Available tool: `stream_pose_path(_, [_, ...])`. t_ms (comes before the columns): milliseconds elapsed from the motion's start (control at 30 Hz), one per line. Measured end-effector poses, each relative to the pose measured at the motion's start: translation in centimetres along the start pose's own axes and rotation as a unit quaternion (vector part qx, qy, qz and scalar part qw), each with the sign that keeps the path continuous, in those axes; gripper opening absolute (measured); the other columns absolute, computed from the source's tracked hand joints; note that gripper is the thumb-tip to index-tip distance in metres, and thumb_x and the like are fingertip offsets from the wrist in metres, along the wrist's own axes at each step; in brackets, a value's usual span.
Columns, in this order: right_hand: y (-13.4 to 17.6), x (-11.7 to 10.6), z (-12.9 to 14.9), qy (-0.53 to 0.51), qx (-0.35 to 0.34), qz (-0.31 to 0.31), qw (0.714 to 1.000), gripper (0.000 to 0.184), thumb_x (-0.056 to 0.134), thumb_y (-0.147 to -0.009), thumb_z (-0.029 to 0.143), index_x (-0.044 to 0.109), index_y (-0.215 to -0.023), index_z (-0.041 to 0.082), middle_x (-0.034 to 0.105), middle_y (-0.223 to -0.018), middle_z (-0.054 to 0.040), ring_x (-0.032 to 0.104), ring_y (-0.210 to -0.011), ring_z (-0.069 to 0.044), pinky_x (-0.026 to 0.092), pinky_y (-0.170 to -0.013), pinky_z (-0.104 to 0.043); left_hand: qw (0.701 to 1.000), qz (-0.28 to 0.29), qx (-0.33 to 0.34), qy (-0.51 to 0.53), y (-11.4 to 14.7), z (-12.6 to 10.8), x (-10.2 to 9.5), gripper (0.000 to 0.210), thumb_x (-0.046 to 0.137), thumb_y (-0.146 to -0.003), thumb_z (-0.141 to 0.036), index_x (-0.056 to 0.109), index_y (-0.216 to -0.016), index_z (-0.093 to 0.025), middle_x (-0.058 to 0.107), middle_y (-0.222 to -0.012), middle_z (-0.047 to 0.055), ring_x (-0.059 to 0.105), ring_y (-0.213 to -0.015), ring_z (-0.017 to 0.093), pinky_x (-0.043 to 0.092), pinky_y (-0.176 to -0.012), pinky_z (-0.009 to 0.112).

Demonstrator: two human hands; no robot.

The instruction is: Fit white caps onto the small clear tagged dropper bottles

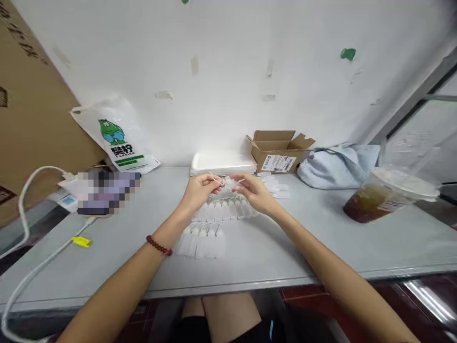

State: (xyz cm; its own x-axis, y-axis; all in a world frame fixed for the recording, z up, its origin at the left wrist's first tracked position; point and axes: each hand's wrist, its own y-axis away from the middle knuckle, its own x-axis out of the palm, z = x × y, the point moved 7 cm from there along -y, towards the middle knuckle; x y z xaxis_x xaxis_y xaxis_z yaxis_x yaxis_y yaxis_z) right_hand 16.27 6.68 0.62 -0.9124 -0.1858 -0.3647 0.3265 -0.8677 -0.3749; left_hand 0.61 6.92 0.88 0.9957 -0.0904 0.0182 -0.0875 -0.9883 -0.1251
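Observation:
My left hand [204,190] pinches a thin white cord loop over the middle of the table. Close beside it, my right hand [255,191] is closed on a small translucent white piece [230,183], which the fingertips partly cover. Just below the hands lies a row of frosted white tags with cord loops [228,210]. A shorter row of the same looped tags [202,243] is nearer the table's front edge. Several loose translucent pieces [278,186] lie beyond my right hand.
Behind the hands are a stack of white trays [223,163] and an open cardboard box [274,152]. To the right are a light blue cloth bag [337,166] and a drink cup [374,197]. A plastic bag [117,136] and a white cable [46,262] are left, on the grey table [271,262].

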Motion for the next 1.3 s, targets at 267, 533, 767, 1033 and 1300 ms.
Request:
stream_pose_path(267, [0.6,0.8,0.4,-0.001,-0.002,0.031,1.0,0.025,0.052,-0.082,0.02,0.056,-0.107,0.018,0.06,-0.101,-0.0072,0.061,-0.08,-0.015,0.05,-0.075,-0.034,0.999,-0.005,-0.026,0.023,0.5,0.5,0.6,0.017,0.071,-0.066,-0.03,0.068,-0.071,-0.014,0.065,-0.074,0.003,0.06,-0.071,0.014,0.046,-0.064,0.024])
stream_pose_path(533, [0.9,1.4,0.6,0.01,0.004,0.019,1.0,0.028,0.049,-0.083,0.019,0.053,-0.111,0.018,0.057,-0.103,-0.0073,0.062,-0.073,-0.013,0.05,-0.071,-0.032,0.998,-0.018,0.013,-0.059,1.0,-0.5,0.9,0.021,0.064,-0.072,-0.035,0.069,-0.075,-0.014,0.064,-0.076,0.003,0.055,-0.071,0.014,0.046,-0.061,0.024])
stream_pose_path(767, [1.1,1.1,0.9,0.022,-0.001,-0.023,0.999,0.028,0.05,-0.083,0.022,0.054,-0.111,0.017,0.058,-0.097,-0.0076,0.062,-0.074,-0.016,0.05,-0.07,-0.034,0.988,0.01,0.073,-0.137,1.5,-1.8,1.3,0.031,0.06,-0.078,-0.042,0.074,-0.086,-0.016,0.072,-0.09,0.006,0.062,-0.085,0.021,0.048,-0.067,0.028])
stream_pose_path(1033, [1.6,1.4,1.7,-0.012,-0.012,-0.036,0.999,0.028,0.049,-0.085,0.026,0.051,-0.112,0.019,0.057,-0.101,-0.0068,0.063,-0.068,-0.012,0.053,-0.066,-0.031,0.995,0.065,0.024,-0.071,1.4,-0.8,1.5,0.029,0.067,-0.074,-0.044,0.075,-0.084,-0.018,0.072,-0.087,0.006,0.061,-0.084,0.02,0.046,-0.067,0.028])
stream_pose_path(1300, [1.9,1.4,2.1,0.038,-0.051,-0.043,0.997,0.029,0.049,-0.086,0.023,0.051,-0.115,0.021,0.064,-0.089,-0.0049,0.065,-0.073,-0.016,0.054,-0.068,-0.033,0.994,0.088,0.02,-0.06,1.4,-0.7,1.5,0.031,0.063,-0.078,-0.049,0.075,-0.082,-0.02,0.072,-0.093,0.006,0.061,-0.091,0.021,0.046,-0.068,0.028])
